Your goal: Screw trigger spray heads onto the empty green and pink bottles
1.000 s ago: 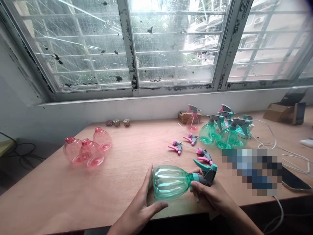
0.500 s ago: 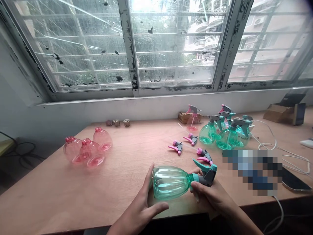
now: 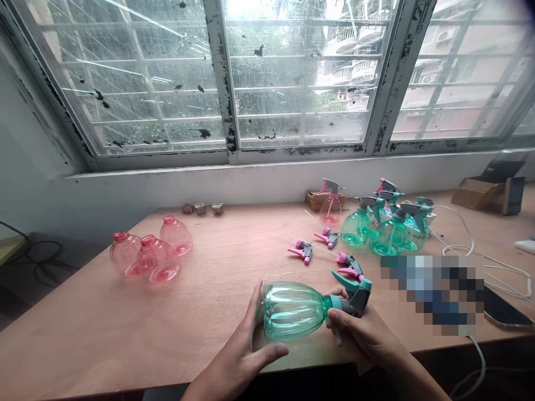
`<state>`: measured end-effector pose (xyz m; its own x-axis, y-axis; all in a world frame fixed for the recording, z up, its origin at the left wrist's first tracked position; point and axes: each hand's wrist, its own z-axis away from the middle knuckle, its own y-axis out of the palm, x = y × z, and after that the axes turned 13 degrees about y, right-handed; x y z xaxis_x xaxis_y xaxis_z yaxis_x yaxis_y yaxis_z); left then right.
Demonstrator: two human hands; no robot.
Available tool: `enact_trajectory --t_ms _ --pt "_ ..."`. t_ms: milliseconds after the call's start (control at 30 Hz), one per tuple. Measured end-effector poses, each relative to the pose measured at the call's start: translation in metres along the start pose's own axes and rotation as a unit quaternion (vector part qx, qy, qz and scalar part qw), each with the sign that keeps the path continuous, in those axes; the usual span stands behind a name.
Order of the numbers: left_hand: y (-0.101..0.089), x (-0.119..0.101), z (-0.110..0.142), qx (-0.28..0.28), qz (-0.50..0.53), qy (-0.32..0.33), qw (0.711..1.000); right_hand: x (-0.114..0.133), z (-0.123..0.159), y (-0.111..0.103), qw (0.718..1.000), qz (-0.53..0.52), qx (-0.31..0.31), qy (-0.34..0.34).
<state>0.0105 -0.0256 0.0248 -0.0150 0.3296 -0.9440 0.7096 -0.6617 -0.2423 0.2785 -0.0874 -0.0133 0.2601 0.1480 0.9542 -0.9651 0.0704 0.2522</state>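
A translucent green spray bottle (image 3: pixel 295 312) lies sideways above the near table edge, its teal and grey trigger head (image 3: pixel 357 292) pointing right. My right hand (image 3: pixel 355 328) grips it around the collar and neck, thumb on the near side. At the bottle's base is my left hand (image 3: pixel 246 340), fingers and thumb spread apart; whether its fingers touch the base I cannot tell. Just beyond the bottle lie pink and grey trigger heads (image 3: pixel 301 252). Pink bottles without heads (image 3: pixel 156 259) stand in a group to the left.
Several green spray bottles (image 3: pixel 390 234) and a pink one (image 3: pixel 331 209) stand at the back right of the wooden table (image 3: pixel 104 334). White cables (image 3: pixel 460 245), a phone (image 3: pixel 507 309) and an open cardboard box (image 3: pixel 478 192) are on the right. Small cubes (image 3: pixel 217 209) sit by the wall.
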Motion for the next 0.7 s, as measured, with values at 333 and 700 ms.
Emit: enact_trajectory --t_ms 333,700 --pt "0.0015 -0.0015 -0.0009 0.008 0.016 0.018 1.0 -0.0083 -0.0012 -0.0053 1.0 -0.011 -0.005 -0.006" --pt "-0.0009 -0.0043 -0.0012 0.015 0.0 -0.002 1.0 -0.0042 0.0 -0.0041 1.0 0.021 -0.009 -0.014"
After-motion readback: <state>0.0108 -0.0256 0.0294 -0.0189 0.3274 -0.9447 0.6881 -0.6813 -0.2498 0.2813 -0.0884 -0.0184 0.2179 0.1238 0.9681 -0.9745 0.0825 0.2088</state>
